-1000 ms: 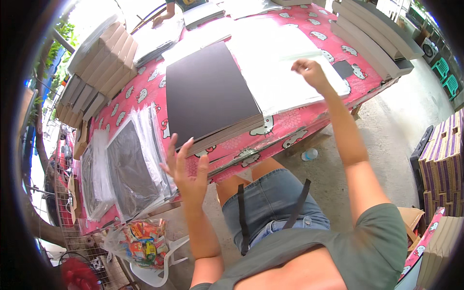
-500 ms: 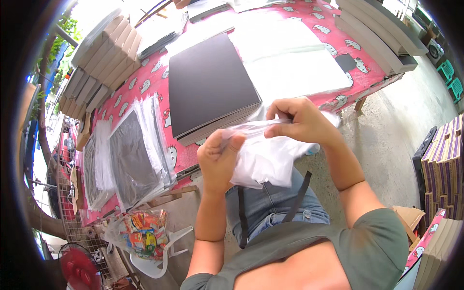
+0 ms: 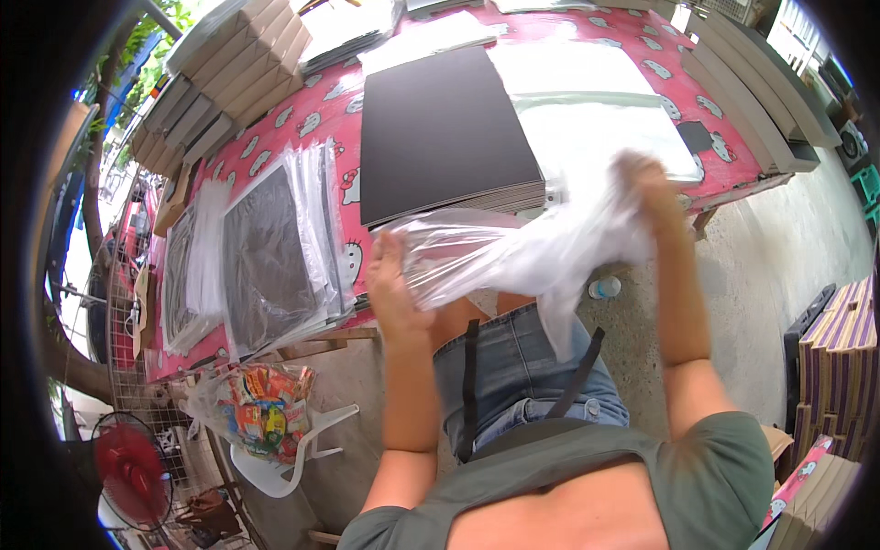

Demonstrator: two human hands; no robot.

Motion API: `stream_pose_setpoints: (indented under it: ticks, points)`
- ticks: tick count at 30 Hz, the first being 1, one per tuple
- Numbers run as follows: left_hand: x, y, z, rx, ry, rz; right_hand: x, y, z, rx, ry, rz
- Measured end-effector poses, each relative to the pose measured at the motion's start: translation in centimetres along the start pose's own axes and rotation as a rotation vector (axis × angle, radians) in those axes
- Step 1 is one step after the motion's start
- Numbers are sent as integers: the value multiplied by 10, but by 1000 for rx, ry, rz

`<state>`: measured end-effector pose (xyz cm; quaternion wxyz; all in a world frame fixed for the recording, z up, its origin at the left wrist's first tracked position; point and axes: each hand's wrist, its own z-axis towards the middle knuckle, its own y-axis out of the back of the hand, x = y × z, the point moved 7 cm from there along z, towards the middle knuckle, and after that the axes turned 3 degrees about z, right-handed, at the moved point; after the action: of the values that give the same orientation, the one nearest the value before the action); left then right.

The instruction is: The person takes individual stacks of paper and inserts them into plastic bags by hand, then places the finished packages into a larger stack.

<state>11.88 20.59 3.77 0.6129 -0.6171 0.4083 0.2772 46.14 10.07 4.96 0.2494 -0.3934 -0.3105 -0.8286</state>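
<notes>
A clear plastic bag (image 3: pixel 486 261) is stretched out between my hands, in front of the table's near edge. At its left end, my left hand (image 3: pixel 396 284) is closed on the plastic, fingers pointing up. My right hand (image 3: pixel 649 194), smeared by motion, grips the bunched, whitish right part of the bag. A loose corner hangs down over my shorts. Just beyond the bag lies a stack of black boards (image 3: pixel 449 133), squared up on the table. To its right is a pile of flat clear plastic bags (image 3: pixel 605 128), partly behind my right hand.
On the pink patterned table (image 3: pixel 344 174), bagged black boards (image 3: pixel 266 247) lie at the left. Stacked boxes (image 3: pixel 238 60) rise at the far left, and long grey boxes (image 3: pixel 752 92) at the right. Below are a white chair (image 3: pixel 307 454) bearing a packet-filled bag and a red fan (image 3: pixel 133 472).
My hands have spread apart, the right moving right and up, the left slightly lower. The bag, bunched before, is now pulled out wide. The view has shifted slightly.
</notes>
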Motion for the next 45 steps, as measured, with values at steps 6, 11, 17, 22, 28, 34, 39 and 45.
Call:
stream_pose_setpoints:
  ticks: [6, 11, 17, 22, 28, 34, 39, 45]
  points:
    - [-8, 37, -5, 10, 10, -34, 36, 189, 30, -976, 192, -880]
    - [3, 2, -9, 100, 2, 10, -84, 54, 86, 406, -281, -1141]
    - [-14, 33, -50, 11, -119, 256, 179, -78, -3, 552, 258, 158]
    - [-80, -22, -80, 134, -681, 1014, 158, -139, -47, 656, 2, 516]
    - [-49, -10, -77, 176, -561, 472, 162, -125, -65, 304, 128, 449]
    - [-13, -7, -78, 200, -283, -159, 167, -111, -73, 244, 132, 250]
    - [-17, -20, -82, 193, -265, -136, 168, -111, -76, 153, 179, 280]
    - [5, -19, -90, 532, 132, 428, 167, -107, -63, 289, 80, 580]
